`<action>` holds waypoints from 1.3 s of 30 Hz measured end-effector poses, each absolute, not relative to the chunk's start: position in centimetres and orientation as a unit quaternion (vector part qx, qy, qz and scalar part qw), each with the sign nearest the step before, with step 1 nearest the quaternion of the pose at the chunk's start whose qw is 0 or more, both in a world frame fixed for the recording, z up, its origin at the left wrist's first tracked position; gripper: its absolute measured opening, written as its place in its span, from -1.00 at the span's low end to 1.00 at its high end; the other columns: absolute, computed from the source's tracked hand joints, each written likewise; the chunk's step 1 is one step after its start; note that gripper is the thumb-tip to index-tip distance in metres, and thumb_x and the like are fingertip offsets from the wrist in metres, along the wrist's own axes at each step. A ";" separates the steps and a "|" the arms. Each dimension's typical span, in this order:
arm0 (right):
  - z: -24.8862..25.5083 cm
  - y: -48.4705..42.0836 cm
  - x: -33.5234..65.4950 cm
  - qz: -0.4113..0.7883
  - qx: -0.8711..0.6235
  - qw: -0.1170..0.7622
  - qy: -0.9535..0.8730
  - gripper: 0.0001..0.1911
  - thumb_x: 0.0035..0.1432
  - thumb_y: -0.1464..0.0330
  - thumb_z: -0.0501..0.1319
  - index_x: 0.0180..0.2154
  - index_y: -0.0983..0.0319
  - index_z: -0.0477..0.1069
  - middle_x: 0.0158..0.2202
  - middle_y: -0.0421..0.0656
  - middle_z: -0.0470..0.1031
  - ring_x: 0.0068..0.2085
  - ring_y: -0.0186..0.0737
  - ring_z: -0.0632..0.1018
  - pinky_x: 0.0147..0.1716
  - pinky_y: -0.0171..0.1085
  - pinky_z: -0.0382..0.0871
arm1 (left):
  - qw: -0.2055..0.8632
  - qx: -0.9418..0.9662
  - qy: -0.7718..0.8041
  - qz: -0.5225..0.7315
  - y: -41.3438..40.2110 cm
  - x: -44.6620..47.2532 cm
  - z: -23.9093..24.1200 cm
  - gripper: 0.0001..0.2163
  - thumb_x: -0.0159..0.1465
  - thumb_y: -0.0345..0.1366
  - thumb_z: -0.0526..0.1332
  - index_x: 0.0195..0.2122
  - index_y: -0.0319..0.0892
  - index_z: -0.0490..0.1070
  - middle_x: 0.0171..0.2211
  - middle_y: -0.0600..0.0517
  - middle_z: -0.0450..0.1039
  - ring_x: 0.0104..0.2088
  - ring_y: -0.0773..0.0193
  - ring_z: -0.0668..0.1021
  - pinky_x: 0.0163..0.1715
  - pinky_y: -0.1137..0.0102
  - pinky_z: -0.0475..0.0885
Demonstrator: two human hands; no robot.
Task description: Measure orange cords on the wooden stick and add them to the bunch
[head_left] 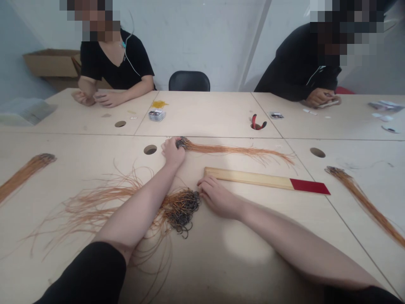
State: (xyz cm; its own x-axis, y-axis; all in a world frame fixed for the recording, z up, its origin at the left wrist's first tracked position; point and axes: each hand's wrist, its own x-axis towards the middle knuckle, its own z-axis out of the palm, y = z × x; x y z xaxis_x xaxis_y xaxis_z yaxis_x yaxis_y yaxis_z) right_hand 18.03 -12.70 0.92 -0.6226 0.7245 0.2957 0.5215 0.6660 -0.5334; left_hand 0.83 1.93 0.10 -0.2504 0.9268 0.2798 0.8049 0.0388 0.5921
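Observation:
My left hand (174, 152) reaches forward over the table, its fingers curled at the hook end of a long bundle of fish hooks (182, 142) with orange lines trailing to the right. Below my left forearm lies a loose pile of dark fish hooks (186, 207), their orange lines fanned out to the left and partly hidden by that arm. My right hand (218, 196) rests at the pile's right edge with bent fingers drawn together. Whatever its fingertips pinch is too small to make out. Just beyond it lies a flat wooden strip (253, 176) with a red end.
Similar hook bundles lie at the far left (28, 173) and right (357, 192). Red-handled pliers (257, 123) stand in a table hole. Small stacked packs (157, 115) and yellow bits (160, 104) lie farther back. Two people sit opposite, hands on the table.

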 end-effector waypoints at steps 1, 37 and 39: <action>0.9 -12.7 18.0 0.203 -0.355 0.251 -0.877 -0.88 0.24 0.49 -0.07 -0.30 0.26 0.21 -0.18 -0.03 0.31 -0.09 -0.17 0.30 -0.03 -0.12 0.26 | 0.090 0.606 0.715 0.337 1.9 0.8 0.1 -0.65 0.09 -0.48 0.08 -0.11 -0.01 0.33 -0.04 -0.01 0.30 0.04 0.03 0.25 -0.03 0.09 0.24; 7.0 -9.6 28.2 0.115 -0.500 0.183 -0.838 -0.89 0.14 0.44 -0.04 -0.39 0.21 0.22 -0.25 -0.05 0.35 -0.06 -0.03 0.29 -0.14 -0.06 0.22 | 0.081 0.621 0.707 0.330 1.5 0.8 0.5 -0.73 0.12 -0.40 0.11 -0.19 0.03 0.43 -0.06 -0.02 0.32 0.03 0.01 0.27 -0.06 0.09 0.27; 7.6 -9.5 29.6 0.092 -0.527 0.163 -0.829 -0.87 0.13 0.43 -0.04 -0.38 0.21 0.25 -0.24 -0.06 0.36 -0.07 -0.03 0.30 -0.16 -0.06 0.22 | 0.057 0.652 0.690 0.309 1.0 1.1 0.9 -0.74 0.15 -0.36 0.10 -0.18 0.04 0.44 -0.01 0.00 0.30 0.07 0.02 0.25 -0.05 0.10 0.26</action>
State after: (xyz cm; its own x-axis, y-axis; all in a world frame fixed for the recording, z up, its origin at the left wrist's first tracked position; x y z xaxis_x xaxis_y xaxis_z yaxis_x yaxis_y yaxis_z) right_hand 29.55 -9.52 7.58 -0.3910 0.9041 0.1726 0.8440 0.4270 -0.3245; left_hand 1.09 0.97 0.95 -0.1431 0.9350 0.3245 0.8645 -0.0415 0.5008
